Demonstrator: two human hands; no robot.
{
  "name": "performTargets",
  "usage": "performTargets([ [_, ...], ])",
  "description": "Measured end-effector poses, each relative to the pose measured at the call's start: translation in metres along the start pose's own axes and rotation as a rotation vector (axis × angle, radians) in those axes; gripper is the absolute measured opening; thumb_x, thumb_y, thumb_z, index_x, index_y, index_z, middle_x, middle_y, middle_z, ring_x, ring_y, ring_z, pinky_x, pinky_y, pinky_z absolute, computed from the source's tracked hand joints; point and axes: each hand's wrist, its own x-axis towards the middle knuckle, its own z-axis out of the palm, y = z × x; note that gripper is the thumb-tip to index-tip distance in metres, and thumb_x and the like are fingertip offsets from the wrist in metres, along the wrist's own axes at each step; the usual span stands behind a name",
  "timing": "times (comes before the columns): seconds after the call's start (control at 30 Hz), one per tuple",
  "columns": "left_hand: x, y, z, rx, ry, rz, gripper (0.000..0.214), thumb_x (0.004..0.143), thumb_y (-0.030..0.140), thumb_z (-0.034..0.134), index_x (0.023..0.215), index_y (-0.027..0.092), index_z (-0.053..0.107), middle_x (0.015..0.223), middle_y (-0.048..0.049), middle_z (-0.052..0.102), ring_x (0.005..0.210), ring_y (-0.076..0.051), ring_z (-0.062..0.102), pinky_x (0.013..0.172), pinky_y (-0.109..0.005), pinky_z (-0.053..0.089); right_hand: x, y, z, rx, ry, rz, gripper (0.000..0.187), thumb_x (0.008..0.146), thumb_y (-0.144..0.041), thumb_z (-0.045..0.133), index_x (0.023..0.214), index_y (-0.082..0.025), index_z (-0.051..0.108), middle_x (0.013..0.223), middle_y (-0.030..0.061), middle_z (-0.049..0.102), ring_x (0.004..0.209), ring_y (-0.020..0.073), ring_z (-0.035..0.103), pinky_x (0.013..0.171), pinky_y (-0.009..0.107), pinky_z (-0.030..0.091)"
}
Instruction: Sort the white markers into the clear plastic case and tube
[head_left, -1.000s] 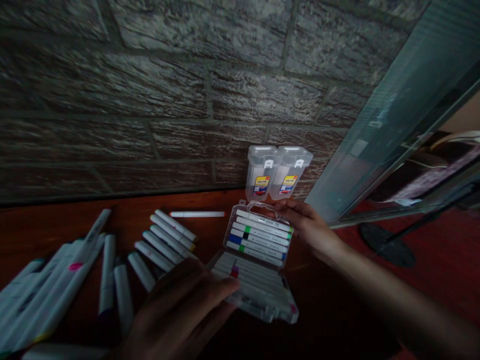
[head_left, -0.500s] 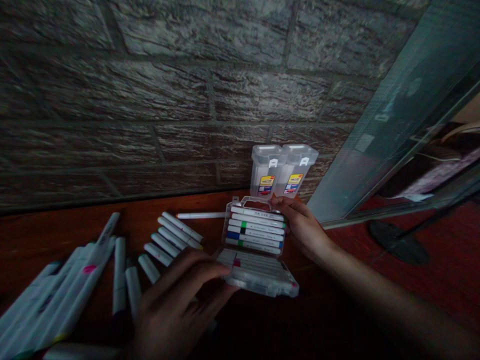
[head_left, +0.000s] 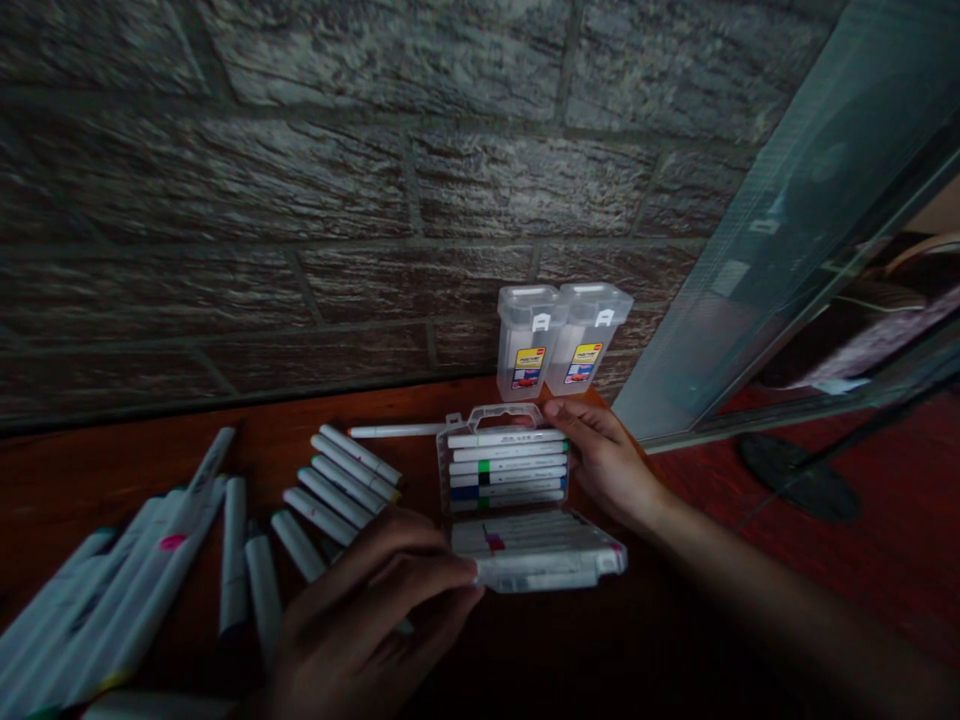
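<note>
An open clear plastic marker case [head_left: 540, 578] sits just right of the lower centre of the frame, its 2 halves spread, with white markers [head_left: 508, 468] lying side by side in the raised rear half and more filling the front half; green, black and blue bands show in the rear row, a magenta patch in the front. The left hand [head_left: 367, 610], at the bottom centre-left, pinches the near left corner of the front half between thumb and fingertips. The right hand [head_left: 611, 465], right of centre, grasps the upper right edge of the rear half, thumb by the carry handle; its other fingers are mostly hidden. Behind the case, 2 translucent lidded containers [head_left: 527, 345] with yellow labels stand upright, touching, against the stone-block wall [head_left: 315, 180]. A single orange-ended marker [head_left: 394, 432] lies across the wooden tabletop [head_left: 277, 420], its right end meeting the case's outline. Left of centre, a slanted group of loose markers [head_left: 349, 475] lies near the left hand, and a larger pile of markers [head_left: 112, 600] covers the lower left. A glass panel [head_left: 750, 240] slants down the right side, above a red floor [head_left: 900, 560] with a round black stand base [head_left: 795, 478].
</note>
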Motion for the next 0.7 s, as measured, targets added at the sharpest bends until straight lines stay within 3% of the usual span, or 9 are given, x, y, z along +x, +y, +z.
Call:
performTargets([
  [0.2, -0.003, -0.006, 0.001, 0.097, 0.05, -0.072, 0.026, 0.085, 0.017, 0.079, 0.107, 0.027, 0.069, 0.1, 0.001, 0.071, 0.085, -0.015, 0.073, 0.075, -0.021, 0.061, -0.005, -0.002, -0.002, 0.027, -0.078, 0.003, 0.023, 0.09, -0.041, 0.077, 0.084, -0.019, 0.077, 0.075, 0.0014, 0.07, 0.064, 0.0134, 0.061, 0.06, 0.024, 0.046],
  [0.4, -0.001, -0.016, -0.004, 0.198, 0.031, -0.291, 0.062, 0.071, 0.042, 0.089, 0.125, 0.032, 0.06, 0.114, -0.0041, 0.071, 0.094, -0.026, 0.073, 0.075, -0.036, 0.066, -0.008, -0.005, -0.003, 0.051, -0.129, -0.006, 0.021, 0.089, -0.035, 0.079, 0.078, -0.019, 0.072, 0.071, -0.0021, 0.06, 0.063, 0.0117, 0.053, 0.059, 0.023, 0.042],
  [0.53, 0.001, -0.019, -0.001, 0.143, -0.057, -0.456, 0.09, 0.066, 0.041, 0.09, 0.145, 0.035, 0.047, 0.137, -0.0087, 0.065, 0.114, -0.033, 0.07, 0.087, -0.047, 0.065, -0.011, -0.007, -0.006, 0.057, -0.167, -0.02, 0.019, 0.086, -0.034, 0.081, 0.078, -0.019, 0.073, 0.07, -0.0028, 0.058, 0.063, 0.0113, 0.051, 0.06, 0.023, 0.041],
  [0.7, 0.0, -0.011, 0.004, 0.029, -0.095, -0.592, 0.105, 0.061, 0.032, 0.089, 0.153, 0.037, 0.04, 0.15, -0.0069, 0.06, 0.134, -0.037, 0.059, 0.102, -0.053, 0.058, -0.015, -0.007, -0.011, 0.036, -0.217, -0.017, 0.016, 0.087, -0.035, 0.081, 0.087, -0.019, 0.078, 0.075, -0.0011, 0.064, 0.068, 0.0118, 0.057, 0.064, 0.023, 0.043],
])
